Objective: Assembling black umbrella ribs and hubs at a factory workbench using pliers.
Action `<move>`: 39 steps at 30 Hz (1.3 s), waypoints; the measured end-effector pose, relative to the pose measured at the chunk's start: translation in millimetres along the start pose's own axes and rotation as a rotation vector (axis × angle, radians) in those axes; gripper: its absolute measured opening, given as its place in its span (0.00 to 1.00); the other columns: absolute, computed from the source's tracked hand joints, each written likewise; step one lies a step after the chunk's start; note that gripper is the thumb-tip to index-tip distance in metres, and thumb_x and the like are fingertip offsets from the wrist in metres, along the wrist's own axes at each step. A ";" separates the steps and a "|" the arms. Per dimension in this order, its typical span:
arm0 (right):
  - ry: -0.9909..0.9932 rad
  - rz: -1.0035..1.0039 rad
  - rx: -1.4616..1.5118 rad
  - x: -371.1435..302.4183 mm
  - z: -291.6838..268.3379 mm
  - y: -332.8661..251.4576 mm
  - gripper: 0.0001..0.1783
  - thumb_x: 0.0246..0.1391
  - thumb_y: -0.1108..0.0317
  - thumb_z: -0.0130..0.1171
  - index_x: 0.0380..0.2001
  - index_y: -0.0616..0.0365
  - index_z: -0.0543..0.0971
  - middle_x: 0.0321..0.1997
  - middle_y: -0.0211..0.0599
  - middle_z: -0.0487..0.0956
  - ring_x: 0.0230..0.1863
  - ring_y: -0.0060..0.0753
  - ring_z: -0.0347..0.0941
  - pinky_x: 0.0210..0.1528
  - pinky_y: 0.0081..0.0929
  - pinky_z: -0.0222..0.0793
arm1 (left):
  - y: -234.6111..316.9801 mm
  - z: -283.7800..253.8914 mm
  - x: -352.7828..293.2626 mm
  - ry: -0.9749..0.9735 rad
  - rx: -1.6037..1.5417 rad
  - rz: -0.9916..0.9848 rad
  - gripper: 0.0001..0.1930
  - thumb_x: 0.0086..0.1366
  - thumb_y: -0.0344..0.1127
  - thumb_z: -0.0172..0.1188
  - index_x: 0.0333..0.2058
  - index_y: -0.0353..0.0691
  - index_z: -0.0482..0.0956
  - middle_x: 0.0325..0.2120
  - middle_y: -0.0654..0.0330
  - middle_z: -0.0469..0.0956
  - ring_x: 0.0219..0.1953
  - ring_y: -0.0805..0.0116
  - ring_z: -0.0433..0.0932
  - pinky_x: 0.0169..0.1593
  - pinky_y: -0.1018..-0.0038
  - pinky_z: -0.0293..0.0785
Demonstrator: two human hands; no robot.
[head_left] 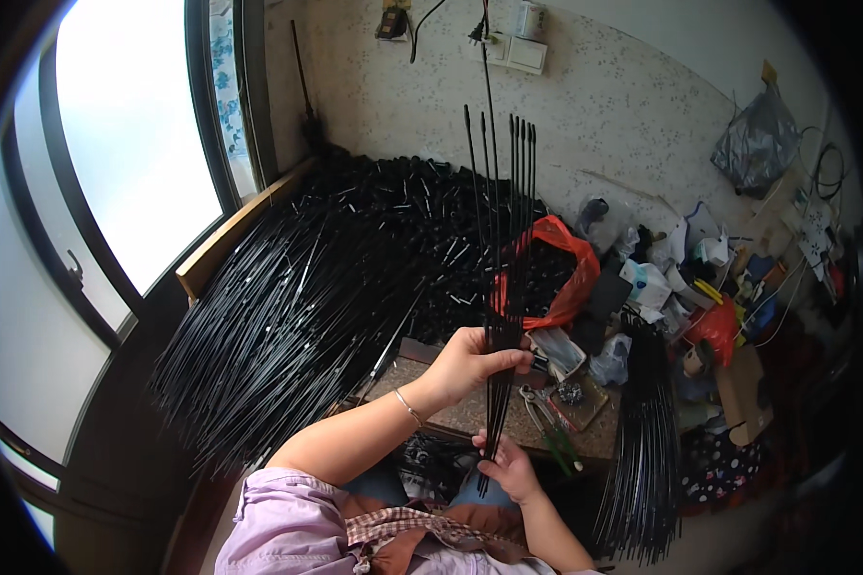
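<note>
The bundle of thin black rods [498, 402] stood nearly upright in front of the person, its long axis leaning slightly right toward the top. The left hand [479, 362] was wrapped around it above; the right hand [510, 471] pinched near its lower ends, nearer the black rod sheaf [642, 460] beyond the tabletop's [594, 439] right edge. The heaped black rods [268, 316] lay left, pliers [537, 407] just right; the widest gap seemed toward the person's lap.

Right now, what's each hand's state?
Left hand: closed, holding thin black rods.
Right hand: closed on the same rods, near their lower ends.
</note>
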State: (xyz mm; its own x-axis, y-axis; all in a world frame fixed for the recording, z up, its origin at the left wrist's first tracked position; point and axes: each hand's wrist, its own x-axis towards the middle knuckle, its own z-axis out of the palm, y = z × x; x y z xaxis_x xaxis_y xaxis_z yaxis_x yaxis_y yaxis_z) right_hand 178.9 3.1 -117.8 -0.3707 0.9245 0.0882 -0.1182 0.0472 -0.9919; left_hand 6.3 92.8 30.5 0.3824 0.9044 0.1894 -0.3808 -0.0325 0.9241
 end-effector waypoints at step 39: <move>0.046 0.544 0.591 141.1 -24.5 2.3 0.37 0.55 0.40 0.41 0.55 0.61 0.58 0.55 0.49 0.65 0.57 0.43 0.61 0.58 0.39 0.55 | -129.8 -70.5 -33.2 -0.870 1.255 0.705 0.15 0.51 0.39 0.49 0.38 0.43 0.76 0.56 0.58 0.61 0.61 0.59 0.56 0.62 0.56 0.47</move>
State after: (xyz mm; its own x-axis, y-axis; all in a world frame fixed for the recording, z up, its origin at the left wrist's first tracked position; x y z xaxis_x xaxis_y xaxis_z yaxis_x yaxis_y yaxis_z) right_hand 148.8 143.0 -109.8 -0.4799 0.7755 -0.4103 -0.4045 -0.6105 -0.6809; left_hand -16.3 97.0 -119.1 0.9241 0.0929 0.3707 0.0275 -0.9837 0.1779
